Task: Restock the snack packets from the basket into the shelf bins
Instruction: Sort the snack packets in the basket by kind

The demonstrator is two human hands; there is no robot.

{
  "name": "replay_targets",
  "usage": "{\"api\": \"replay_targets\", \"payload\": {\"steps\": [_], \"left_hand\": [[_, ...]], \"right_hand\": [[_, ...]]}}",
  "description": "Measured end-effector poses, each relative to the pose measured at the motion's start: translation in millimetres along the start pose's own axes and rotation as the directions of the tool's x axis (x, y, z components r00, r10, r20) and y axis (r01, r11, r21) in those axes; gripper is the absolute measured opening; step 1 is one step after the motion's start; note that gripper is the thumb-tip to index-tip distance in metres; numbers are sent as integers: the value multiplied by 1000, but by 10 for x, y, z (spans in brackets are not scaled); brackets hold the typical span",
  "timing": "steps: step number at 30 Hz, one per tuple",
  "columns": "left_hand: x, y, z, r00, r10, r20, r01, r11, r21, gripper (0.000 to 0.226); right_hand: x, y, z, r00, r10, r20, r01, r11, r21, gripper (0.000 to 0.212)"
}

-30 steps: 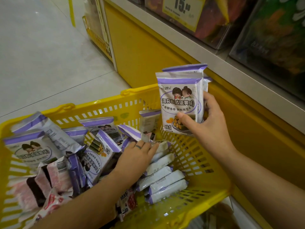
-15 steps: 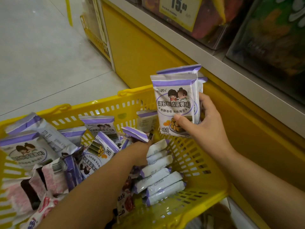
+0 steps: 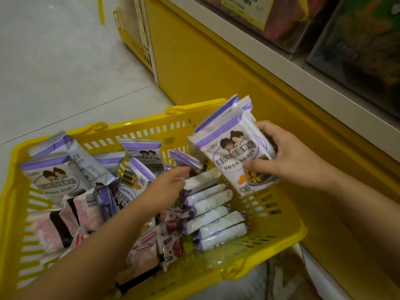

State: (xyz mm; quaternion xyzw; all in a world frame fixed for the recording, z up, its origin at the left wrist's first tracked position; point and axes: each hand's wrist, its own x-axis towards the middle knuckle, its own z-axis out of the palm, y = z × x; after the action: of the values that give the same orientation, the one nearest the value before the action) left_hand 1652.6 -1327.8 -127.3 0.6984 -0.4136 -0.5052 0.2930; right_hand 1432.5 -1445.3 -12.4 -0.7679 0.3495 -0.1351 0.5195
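Snack pouches (image 3: 233, 152): white, purple top band, cartoon pair; stack tilted above the yellow basket's (image 3: 266, 215) right end.
Right grip (image 3: 287, 156): I see it clamped on that stack.
Left grip (image 3: 172, 180): down in the basket, blurred; I cannot tell.

basket (image 3: 134, 128): crowded with packets (image 3: 207, 215), right-wall strip bare | upper right: shelf ledge (image 3: 281, 68) juts out | left: open floor (image 3: 54, 61)

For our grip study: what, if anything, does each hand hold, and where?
The right hand grips a stack of snack packets by its lower right edge, thumb in front. The left hand is in the basket; a hold cannot be told.
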Motion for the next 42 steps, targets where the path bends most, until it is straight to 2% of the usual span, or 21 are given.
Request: {"api": "replay_targets", "payload": {"steps": [2,4,6,9,11,13,14,17,19,21,23,25,27,29,31,32,33,35,38,40,42], "left_hand": [[-126,17,-89,997,-72,10,70,921,-384,21],[-227,19,-125,994,-12,110,69,847,-527,29],[-314,-24,-64,973,49,227,67,877,-477,55],[-403,-191,121,927,6,375,145,917,-372,89],[-473,-251,220,884,-19,467,170,944,-284,85],[-527,-199,315,831,-4,556,119,978,-171,61],[-521,-179,363,813,9,582,56,994,-93,51],[-476,-140,395,804,8,594,-101,987,123,50],[-445,-117,268,786,-127,605,-60,958,279,49],[-417,-96,81,783,-277,557,-13,888,461,49],[-371,-113,-78,805,-276,525,8,890,456,42],[-362,-127,-118,832,-227,507,15,922,387,61],[-402,-111,-7,837,-208,506,24,938,346,80],[-428,-116,173,854,-207,477,10,923,384,82],[-414,-90,206,868,-223,444,10,901,435,84],[-379,-73,140,876,-230,424,20,896,444,84],[-348,-48,46,893,-221,392,28,897,441,81],[-307,28,-135,950,-129,286,5,917,399,67],[-296,127,-169,989,143,45,-148,875,461,37],[-256,123,-137,926,374,-51,-251,709,659,29],[-171,38,-150,848,527,-59,-252,499,829,27]], "right_hand": [[-7,-58,10,983,59,175,-39,993,-114,46],[32,-98,99,913,179,366,-111,974,-200,43],[120,-93,234,798,319,511,-163,931,-327,42],[309,-31,423,600,536,594,-206,821,-532,42],[409,36,537,474,655,588,-240,739,-630,43],[469,83,662,441,713,546,-188,668,-720,49],[492,98,718,465,722,512,-124,625,-770,56],[527,128,808,557,699,449,50,511,-858,89],[504,199,823,534,694,482,24,558,-830,97],[440,276,830,492,688,533,-30,625,-780,85],[369,330,821,544,618,568,-56,702,-710,66],[309,342,819,636,514,576,-41,768,-640,52],[261,375,847,692,440,572,58,756,-652,46],[254,376,851,652,461,602,149,700,-698,48],[355,318,778,613,505,608,130,694,-708,52],[447,262,739,651,487,583,94,710,-698,54],[554,211,706,745,417,520,63,733,-678,56],[765,200,702,933,183,309,79,734,-674,64],[948,292,906,986,63,154,96,538,-838,84],[1029,413,1012,985,103,135,78,433,-898,88],[1094,530,1032,991,98,89,36,444,-895,80]]}}
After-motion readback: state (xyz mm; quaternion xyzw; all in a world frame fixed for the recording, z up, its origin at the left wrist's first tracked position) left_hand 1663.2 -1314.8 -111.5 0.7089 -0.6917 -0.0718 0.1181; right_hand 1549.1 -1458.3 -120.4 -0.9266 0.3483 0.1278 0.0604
